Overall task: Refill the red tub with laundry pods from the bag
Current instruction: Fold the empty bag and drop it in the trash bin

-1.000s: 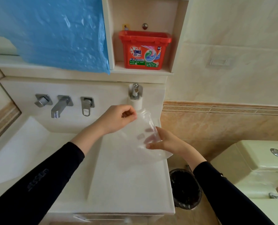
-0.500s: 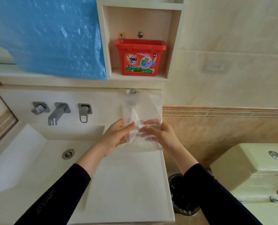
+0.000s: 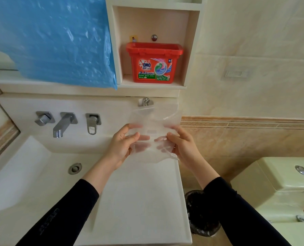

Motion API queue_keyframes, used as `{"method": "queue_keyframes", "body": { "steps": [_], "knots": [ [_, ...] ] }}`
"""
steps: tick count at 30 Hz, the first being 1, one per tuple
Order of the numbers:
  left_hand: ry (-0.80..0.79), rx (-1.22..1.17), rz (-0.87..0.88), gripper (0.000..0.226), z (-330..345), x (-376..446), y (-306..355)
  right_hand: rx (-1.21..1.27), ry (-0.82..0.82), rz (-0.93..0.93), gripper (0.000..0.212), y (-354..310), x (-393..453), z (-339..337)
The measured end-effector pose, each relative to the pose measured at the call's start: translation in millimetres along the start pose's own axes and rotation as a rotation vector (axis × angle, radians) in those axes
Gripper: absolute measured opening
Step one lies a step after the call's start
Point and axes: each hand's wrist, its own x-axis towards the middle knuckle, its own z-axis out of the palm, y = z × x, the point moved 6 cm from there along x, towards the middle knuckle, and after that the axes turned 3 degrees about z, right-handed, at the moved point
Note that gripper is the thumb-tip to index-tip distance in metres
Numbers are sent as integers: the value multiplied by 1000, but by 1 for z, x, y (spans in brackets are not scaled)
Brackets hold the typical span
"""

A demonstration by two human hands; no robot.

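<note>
The red OMO tub (image 3: pixel 154 63) stands in a wall niche above the counter, its lid down. Below it, over the counter's back edge, I hold a clear plastic bag (image 3: pixel 154 119) upright in both hands. My left hand (image 3: pixel 123 145) grips its left side and my right hand (image 3: pixel 180 144) grips its right side, fingers showing through the film. The bag looks flat and see-through; I can make out no pods inside it.
A white counter (image 3: pixel 140 201) and basin (image 3: pixel 23 174) lie below, with a chrome spout and two handles (image 3: pixel 64 123) on the back wall. Blue plastic sheeting (image 3: pixel 55 38) hangs at upper left. A black-lined bin (image 3: pixel 201 215) sits on the floor beside a toilet (image 3: pixel 281 183) at right.
The bag went from crumpled low between my hands to held upright and spread flat. Both hands have risen a little and drawn level at its sides.
</note>
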Motion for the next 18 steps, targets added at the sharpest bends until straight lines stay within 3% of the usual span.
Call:
{"method": "queue_keyframes", "body": {
  "steps": [4, 8, 12, 14, 18],
  "knots": [
    [-1, -70, -77, 32, -5, 0, 2, -36, 17, -11, 51, -4, -1, -6],
    [-16, -216, -218, 22, -9, 0, -2, -87, 17, -39, 57, -7, -4, -10],
    [-134, -128, -363, 56, -5, -2, -13, -192, 58, -96, 64, -8, -5, -12],
    [-188, -49, -363, 45, 3, -5, -15, -253, 76, -153, 66, -11, -5, -11],
    [-131, -29, -285, 37, 4, -3, -14, -202, 101, -126, 60, -12, -7, -16]
  ]
}}
